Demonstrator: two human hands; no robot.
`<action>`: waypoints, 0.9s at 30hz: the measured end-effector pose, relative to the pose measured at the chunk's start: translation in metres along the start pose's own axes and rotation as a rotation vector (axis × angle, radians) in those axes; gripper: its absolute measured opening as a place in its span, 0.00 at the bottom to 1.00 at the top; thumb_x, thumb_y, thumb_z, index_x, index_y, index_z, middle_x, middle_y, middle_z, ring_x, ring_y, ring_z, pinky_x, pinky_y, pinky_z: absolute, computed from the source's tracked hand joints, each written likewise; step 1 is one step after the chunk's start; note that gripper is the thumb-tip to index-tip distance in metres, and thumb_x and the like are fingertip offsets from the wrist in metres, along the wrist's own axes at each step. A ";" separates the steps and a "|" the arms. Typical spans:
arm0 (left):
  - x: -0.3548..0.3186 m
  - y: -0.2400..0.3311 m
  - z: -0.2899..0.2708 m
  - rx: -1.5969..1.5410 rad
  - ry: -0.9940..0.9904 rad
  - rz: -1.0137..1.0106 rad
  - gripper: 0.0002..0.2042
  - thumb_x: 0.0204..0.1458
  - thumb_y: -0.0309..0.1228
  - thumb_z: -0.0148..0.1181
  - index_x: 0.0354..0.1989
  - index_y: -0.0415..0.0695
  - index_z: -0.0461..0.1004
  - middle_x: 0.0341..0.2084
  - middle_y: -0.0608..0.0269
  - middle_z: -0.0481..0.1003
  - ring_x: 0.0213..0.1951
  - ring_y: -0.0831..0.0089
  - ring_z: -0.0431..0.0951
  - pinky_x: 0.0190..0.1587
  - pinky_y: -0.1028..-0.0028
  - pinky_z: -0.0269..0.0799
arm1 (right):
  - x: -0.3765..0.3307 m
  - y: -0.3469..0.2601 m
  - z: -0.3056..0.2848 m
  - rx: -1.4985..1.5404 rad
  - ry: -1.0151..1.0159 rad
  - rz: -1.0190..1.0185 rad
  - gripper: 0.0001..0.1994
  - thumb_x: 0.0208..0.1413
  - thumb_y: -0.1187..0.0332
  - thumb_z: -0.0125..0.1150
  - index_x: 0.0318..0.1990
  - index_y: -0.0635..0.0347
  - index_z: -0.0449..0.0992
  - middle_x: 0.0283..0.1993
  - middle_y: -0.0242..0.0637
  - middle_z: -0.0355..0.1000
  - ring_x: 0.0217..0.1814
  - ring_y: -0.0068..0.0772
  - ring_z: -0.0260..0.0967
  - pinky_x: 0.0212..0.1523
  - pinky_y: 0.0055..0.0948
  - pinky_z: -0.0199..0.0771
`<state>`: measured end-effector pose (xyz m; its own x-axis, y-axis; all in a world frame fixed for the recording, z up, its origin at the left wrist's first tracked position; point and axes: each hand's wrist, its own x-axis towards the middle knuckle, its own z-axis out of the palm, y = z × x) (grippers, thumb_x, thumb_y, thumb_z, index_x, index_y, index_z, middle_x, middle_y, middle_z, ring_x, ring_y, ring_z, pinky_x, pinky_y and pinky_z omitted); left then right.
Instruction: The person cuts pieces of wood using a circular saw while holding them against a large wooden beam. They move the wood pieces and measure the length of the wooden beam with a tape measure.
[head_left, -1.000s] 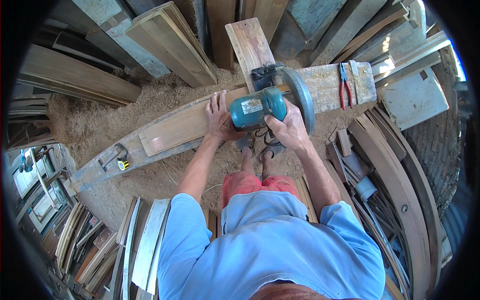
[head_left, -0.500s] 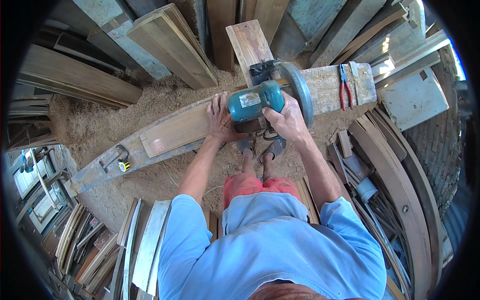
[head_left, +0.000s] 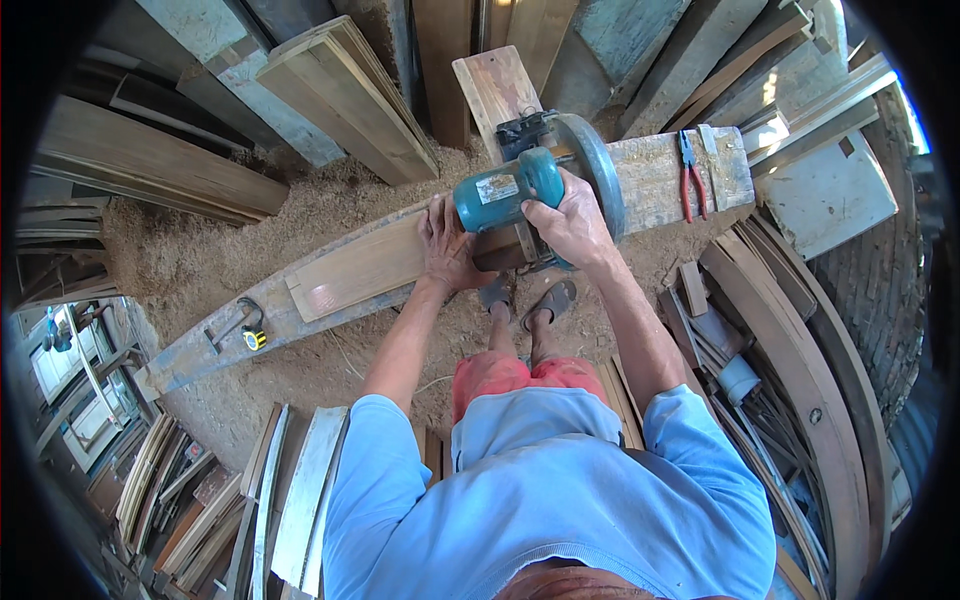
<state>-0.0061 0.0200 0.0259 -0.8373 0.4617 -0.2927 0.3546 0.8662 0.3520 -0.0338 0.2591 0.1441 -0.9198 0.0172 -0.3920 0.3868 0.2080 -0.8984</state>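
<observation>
My right hand [head_left: 574, 222] is closed around the handle of a teal circular saw [head_left: 490, 198] with a large round grey blade guard. The saw rests across a wooden board [head_left: 360, 264], which lies lengthwise on a long, worn plank bench [head_left: 640, 170]. Just left of the saw, my left hand [head_left: 446, 246] lies on the board with its fingers stretched out, close to the motor housing. A shorter wooden piece [head_left: 497, 88] sticks out beyond the saw on the far side. The blade and the cut line are hidden under the saw.
Red-handled pliers [head_left: 691, 176] lie on the bench's right end. A hammer [head_left: 232, 325] and a yellow tape measure [head_left: 254, 338] lie toward its left end. Sawdust [head_left: 170, 255] covers the ground. Planks [head_left: 345, 95] lean beyond the bench, and more timber [head_left: 800, 330] lies at the right.
The saw and my right hand have shifted slightly away from me and to the left. My left hand stays on the board, almost unmoved.
</observation>
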 end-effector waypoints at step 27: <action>0.000 -0.008 0.023 0.099 0.069 0.095 0.61 0.21 0.58 0.83 0.72 0.66 0.56 0.76 0.35 0.43 0.76 0.30 0.41 0.70 0.28 0.42 | -0.228 0.035 -0.136 0.061 0.455 0.283 0.21 0.53 0.68 0.64 0.54 0.67 0.75 0.36 0.36 0.74 0.33 0.25 0.70 0.34 0.32 0.72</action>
<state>0.0001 0.0174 0.0027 -0.8237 0.5309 -0.1992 0.4697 0.8356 0.2848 0.1806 0.3954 0.2289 -0.7094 0.4895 -0.5071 0.6144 0.0770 -0.7852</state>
